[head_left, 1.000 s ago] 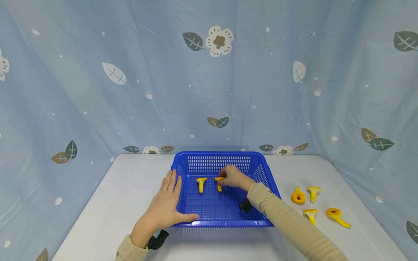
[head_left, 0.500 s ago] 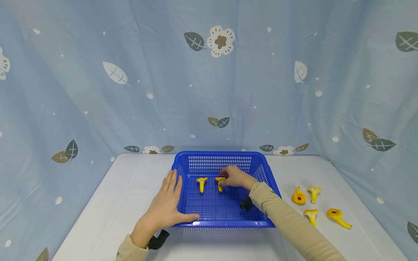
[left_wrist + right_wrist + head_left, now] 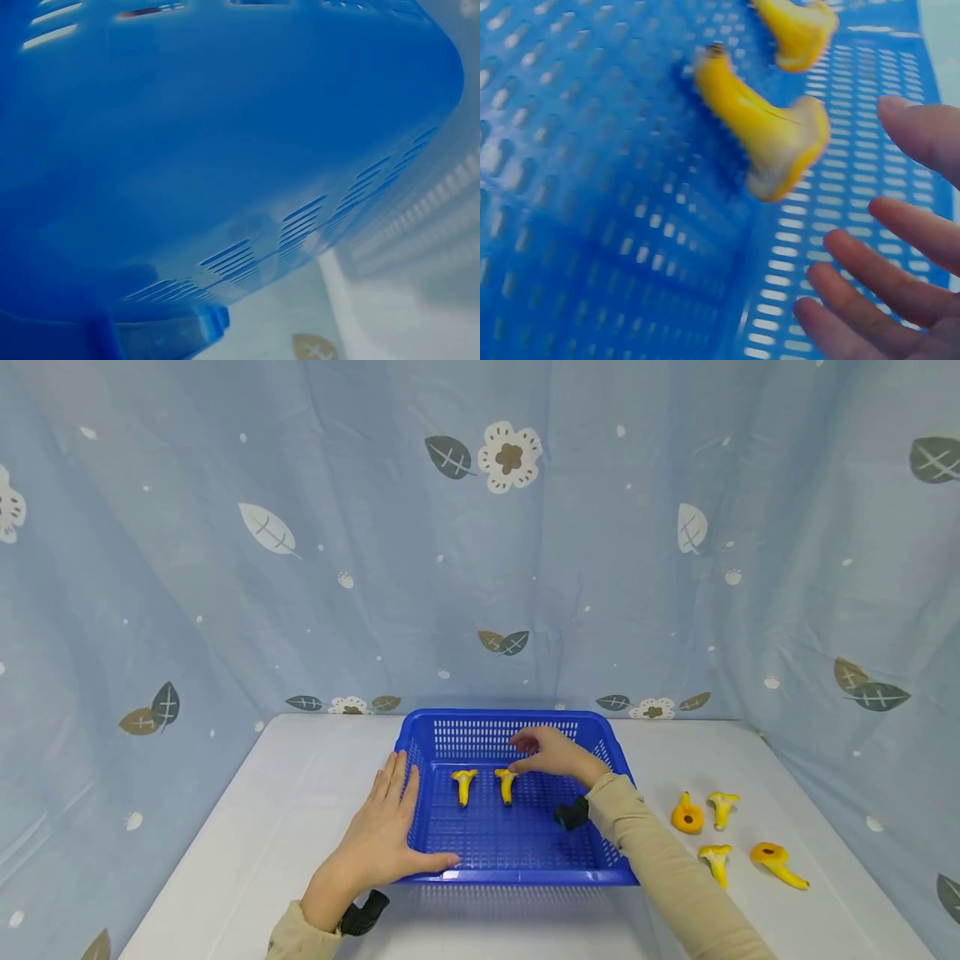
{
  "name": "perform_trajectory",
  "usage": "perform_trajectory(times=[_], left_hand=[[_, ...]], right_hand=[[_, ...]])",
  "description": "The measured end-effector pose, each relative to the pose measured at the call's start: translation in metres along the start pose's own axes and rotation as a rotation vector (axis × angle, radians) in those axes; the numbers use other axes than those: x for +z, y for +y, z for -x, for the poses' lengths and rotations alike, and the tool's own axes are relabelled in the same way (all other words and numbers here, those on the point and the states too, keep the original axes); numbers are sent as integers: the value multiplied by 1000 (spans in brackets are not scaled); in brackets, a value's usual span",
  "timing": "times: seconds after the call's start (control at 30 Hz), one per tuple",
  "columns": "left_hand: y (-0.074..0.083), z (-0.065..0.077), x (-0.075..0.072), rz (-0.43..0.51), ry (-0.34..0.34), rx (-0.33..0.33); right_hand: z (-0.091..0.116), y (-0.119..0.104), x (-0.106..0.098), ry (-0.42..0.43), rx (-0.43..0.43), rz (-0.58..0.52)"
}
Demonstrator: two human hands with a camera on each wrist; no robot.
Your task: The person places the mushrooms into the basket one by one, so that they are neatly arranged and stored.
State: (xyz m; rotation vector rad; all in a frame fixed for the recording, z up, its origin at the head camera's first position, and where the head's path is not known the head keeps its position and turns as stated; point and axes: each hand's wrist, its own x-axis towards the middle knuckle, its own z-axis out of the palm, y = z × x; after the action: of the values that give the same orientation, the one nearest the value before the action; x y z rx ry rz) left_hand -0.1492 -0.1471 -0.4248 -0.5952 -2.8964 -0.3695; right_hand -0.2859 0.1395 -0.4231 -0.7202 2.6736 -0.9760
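A blue plastic basket (image 3: 517,875) with slotted walls stands on the table. Two yellow mushrooms lie side by side on its floor: a left mushroom (image 3: 463,787) and a right mushroom (image 3: 506,788). My right hand (image 3: 553,753) is just above the right mushroom, and in the right wrist view its spread fingers hold nothing, apart from the mushroom (image 3: 761,124). My left hand (image 3: 382,822) rests along the basket's left side with fingers straight and thumb over the near rim. Only the basket's blue wall (image 3: 225,135) fills most of the left wrist view.
Several more yellow mushrooms lie on the white table right of the basket: one curled mushroom (image 3: 687,815), two upright-capped ones, and a long-stemmed mushroom (image 3: 780,865). Behind the table hangs a blue patterned curtain (image 3: 480,568).
My right hand has let go of the right mushroom and lifted a little up and to the right, its fingers spreading. The mushroom stays on the basket floor. My left hand has not moved.
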Motion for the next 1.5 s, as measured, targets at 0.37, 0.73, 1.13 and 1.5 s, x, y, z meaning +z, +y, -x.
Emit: perform_trajectory(times=[0.37,0.73,1.13,1.5], left_hand=[[-1,-1,3,1,1,-8],[-12,-13,-1,46,51,31],[-17,-24,4,46,36,28],[-20,-42,9,70,166,8]], right_hand=[[3,8,-16,298,-35,-101],[1,6,-14,387,-63,-109],[1,7,-13,377,-42,-111],[3,7,-11,348,-9,-77]])
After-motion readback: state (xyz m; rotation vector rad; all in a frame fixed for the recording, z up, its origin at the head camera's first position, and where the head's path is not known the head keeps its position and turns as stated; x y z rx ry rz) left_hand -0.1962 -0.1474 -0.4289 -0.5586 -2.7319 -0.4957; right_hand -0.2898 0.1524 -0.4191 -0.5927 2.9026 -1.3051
